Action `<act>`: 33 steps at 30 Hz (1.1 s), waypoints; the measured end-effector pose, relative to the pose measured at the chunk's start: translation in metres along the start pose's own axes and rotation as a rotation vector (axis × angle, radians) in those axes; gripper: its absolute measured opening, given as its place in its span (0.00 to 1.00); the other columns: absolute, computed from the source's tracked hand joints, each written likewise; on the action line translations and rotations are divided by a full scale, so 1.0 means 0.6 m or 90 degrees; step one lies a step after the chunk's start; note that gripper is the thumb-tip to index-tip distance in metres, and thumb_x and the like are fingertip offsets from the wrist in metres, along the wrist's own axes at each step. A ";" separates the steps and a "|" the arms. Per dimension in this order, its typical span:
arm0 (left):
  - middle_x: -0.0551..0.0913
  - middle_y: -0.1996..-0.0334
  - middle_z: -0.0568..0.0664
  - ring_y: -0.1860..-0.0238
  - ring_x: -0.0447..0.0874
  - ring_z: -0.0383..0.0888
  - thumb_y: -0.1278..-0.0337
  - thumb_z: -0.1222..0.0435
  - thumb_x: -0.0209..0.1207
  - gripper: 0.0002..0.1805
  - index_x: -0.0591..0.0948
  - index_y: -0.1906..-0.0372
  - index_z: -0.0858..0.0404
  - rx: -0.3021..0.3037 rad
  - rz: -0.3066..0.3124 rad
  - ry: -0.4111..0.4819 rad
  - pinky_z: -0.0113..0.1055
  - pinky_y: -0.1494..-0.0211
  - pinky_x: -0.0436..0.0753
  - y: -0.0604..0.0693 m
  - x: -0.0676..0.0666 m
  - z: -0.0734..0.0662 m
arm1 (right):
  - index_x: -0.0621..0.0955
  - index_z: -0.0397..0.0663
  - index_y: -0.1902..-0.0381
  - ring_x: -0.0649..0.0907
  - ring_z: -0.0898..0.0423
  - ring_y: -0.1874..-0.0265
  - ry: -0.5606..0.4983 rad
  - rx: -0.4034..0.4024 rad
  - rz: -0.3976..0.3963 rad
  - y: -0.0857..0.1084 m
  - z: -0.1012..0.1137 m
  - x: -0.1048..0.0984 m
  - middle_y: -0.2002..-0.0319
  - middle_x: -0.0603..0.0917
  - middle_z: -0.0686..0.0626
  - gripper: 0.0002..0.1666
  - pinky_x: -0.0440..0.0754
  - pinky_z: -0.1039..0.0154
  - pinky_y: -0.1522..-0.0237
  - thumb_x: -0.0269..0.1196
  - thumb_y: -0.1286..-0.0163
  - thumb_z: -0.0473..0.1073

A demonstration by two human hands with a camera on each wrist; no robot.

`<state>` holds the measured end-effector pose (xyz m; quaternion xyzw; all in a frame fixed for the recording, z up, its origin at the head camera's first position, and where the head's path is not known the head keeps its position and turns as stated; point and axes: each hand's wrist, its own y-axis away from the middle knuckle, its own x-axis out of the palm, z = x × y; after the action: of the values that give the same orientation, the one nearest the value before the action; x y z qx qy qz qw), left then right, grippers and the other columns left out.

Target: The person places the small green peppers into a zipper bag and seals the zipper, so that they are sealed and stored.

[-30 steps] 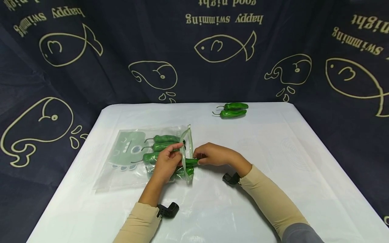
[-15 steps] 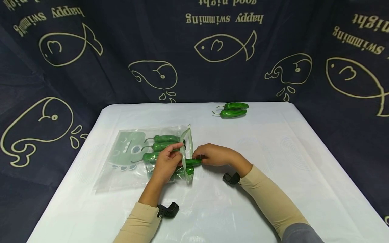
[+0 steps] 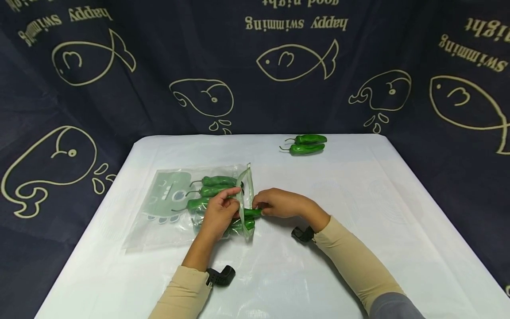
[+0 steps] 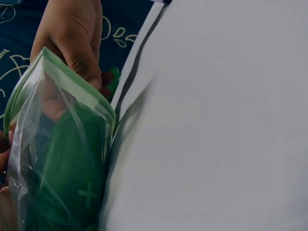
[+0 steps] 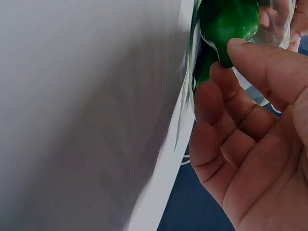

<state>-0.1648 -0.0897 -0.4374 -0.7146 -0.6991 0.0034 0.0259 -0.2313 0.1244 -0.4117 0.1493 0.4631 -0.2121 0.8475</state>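
Observation:
A clear zip bag [image 3: 137, 237] with a printed green cartoon figure lies on its side, its mouth facing right. Several green peppers [image 3: 218, 181] are inside it. My left hand [image 3: 218, 215] pinches the upper edge of the bag's mouth, where the green zip strip [image 4: 79, 79] stands raised. At the opening, my right hand [image 3: 283, 203] pinches the tip end of a green pepper [image 3: 252, 212] between thumb and fingertips. The right wrist view gives that pepper [image 5: 230, 21] up close, mostly within the bag. Its stem end is hidden.
Two more green peppers [image 3: 306, 149] lie side by side near the back edge of the white-covered table [image 3: 338, 274]. A dark curtain [image 3: 223, 48] with fish and whale drawings hangs behind the table.
My right hand shifted slightly right with the pepper's end, then slightly back left toward the bag. My left hand stayed on the bag's mouth.

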 end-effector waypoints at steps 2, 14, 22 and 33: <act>0.80 0.69 0.55 0.68 0.79 0.38 0.40 0.78 0.53 0.23 0.78 0.39 0.70 -0.001 0.001 -0.001 0.31 0.66 0.84 0.000 0.000 0.000 | 0.82 0.48 0.53 0.75 0.61 0.67 -0.001 0.002 -0.003 -0.001 0.000 0.001 0.66 0.77 0.56 0.11 0.75 0.63 0.61 0.64 0.33 0.32; 0.80 0.69 0.56 0.69 0.78 0.38 0.40 0.78 0.53 0.23 0.77 0.39 0.71 -0.004 0.007 0.002 0.30 0.66 0.84 -0.001 0.000 0.001 | 0.82 0.49 0.60 0.73 0.61 0.69 0.019 0.009 -0.027 -0.007 -0.003 -0.002 0.70 0.75 0.55 0.08 0.73 0.64 0.65 0.68 0.36 0.36; 0.80 0.68 0.56 0.68 0.79 0.39 0.41 0.78 0.53 0.23 0.77 0.39 0.72 0.000 0.009 0.006 0.30 0.67 0.83 -0.001 0.000 0.002 | 0.82 0.45 0.60 0.73 0.59 0.69 0.035 0.010 -0.036 -0.014 -0.010 -0.006 0.68 0.77 0.52 0.12 0.72 0.63 0.65 0.72 0.39 0.40; 0.80 0.69 0.55 0.69 0.79 0.40 0.41 0.77 0.54 0.23 0.77 0.39 0.70 -0.003 0.007 0.002 0.31 0.67 0.83 -0.001 0.000 0.001 | 0.81 0.45 0.62 0.72 0.58 0.69 0.069 0.017 -0.040 -0.030 -0.008 -0.002 0.68 0.77 0.50 0.16 0.71 0.62 0.65 0.75 0.42 0.46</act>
<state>-0.1652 -0.0895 -0.4380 -0.7182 -0.6954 0.0010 0.0252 -0.2446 0.1112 -0.4143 0.1570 0.5103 -0.2366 0.8118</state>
